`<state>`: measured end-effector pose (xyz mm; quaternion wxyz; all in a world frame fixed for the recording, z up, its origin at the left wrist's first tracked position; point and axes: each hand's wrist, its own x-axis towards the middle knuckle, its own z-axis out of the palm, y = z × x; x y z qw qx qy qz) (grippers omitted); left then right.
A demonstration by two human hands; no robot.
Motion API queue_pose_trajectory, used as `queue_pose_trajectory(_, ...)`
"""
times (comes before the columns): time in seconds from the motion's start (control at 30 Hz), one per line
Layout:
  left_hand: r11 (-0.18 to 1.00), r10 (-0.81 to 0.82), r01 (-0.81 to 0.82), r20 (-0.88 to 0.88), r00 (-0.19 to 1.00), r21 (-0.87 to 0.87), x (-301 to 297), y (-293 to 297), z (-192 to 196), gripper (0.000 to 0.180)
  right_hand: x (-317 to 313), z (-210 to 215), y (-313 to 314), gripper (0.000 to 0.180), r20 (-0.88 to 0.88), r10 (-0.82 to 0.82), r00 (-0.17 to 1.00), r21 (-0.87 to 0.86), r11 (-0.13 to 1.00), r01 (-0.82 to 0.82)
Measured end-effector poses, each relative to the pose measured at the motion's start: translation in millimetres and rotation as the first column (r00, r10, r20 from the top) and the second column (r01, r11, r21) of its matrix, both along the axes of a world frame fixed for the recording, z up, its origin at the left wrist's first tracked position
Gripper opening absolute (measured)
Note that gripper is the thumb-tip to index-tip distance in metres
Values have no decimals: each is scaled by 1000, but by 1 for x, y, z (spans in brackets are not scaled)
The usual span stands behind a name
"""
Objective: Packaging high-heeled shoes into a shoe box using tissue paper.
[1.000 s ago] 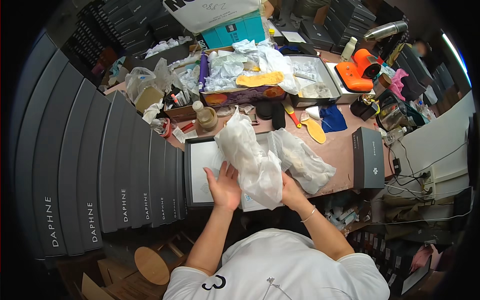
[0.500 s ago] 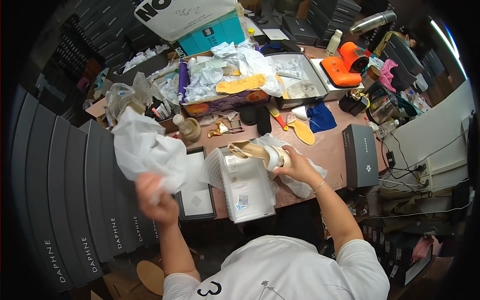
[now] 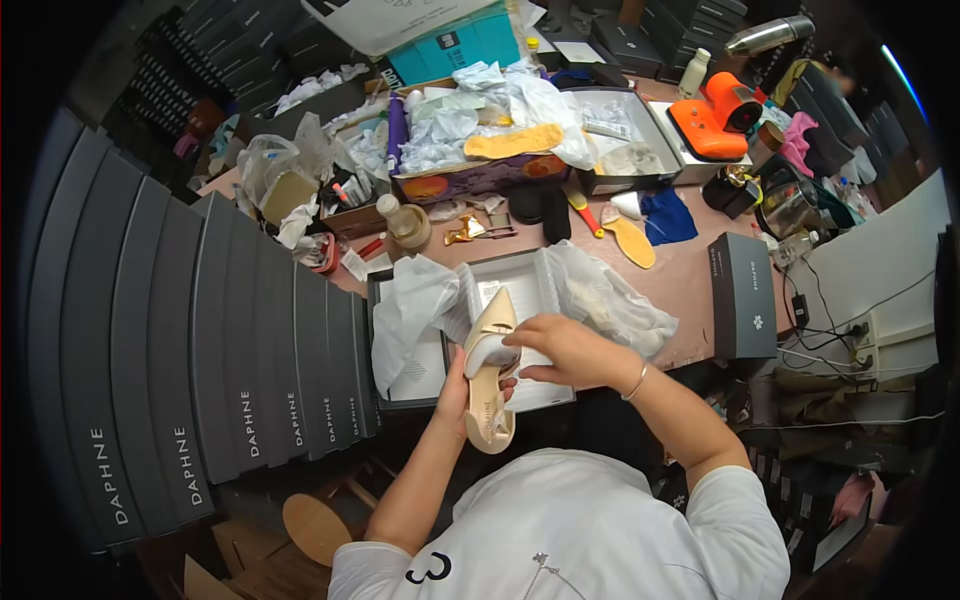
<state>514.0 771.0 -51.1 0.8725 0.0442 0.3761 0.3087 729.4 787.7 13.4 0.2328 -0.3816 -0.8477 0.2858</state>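
A beige pointed-toe shoe (image 3: 495, 312) is tilted over the box, its toe away from me and its heel end near my body. My left hand (image 3: 456, 395) is wrapped around its side, fingertips showing at the far edge. White padding (image 3: 490, 352) sits around the shoe's strap. My right hand (image 3: 568, 352) reaches in from the right, its curled fingers on the end of that padding. Beneath lies the open shoebox (image 3: 550, 395) with a white inside. Thin white paper (image 3: 410, 310) is draped over the box lid (image 3: 405, 405) to the left.
Stacked dark shoeboxes (image 3: 215, 350) rise along my left. White tissue with a wrapped item (image 3: 610, 300) lies right of the open box. Farther back are a bottle (image 3: 403, 222), a brush (image 3: 583, 210), a yellow insole (image 3: 632, 243) and a blue cloth (image 3: 668, 216). A closed shoebox (image 3: 743, 295) stands at right.
My left hand has let go of the white paper, now lying over the lid, and has taken hold of the shoe. My right hand has shifted from the shoe's toe end to its strap padding.
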Motion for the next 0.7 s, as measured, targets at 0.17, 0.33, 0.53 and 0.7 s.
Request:
queue_pose_trajectory(0.17,984,125,-119,-34,992,134,12,-36,-2,69,-62,-70,-20,67,162,-249,955,94,967,236)
queue_pose_trajectory(0.33,979,167,-153,-102,981,135,10,-53,-14,68,-73,-50,-15,84,115,-236,965,-191,948,254)
queue_pose_trajectory(0.53,932,210,-147,-164,964,330,4,-34,-29,67,-61,-50,-22,83,173,-185,967,-382,893,239)
queue_pose_trajectory(0.7,873,389,-278,-228,893,402,24,-22,-52,64,-66,-73,-8,77,-220,-316,923,-257,932,258)
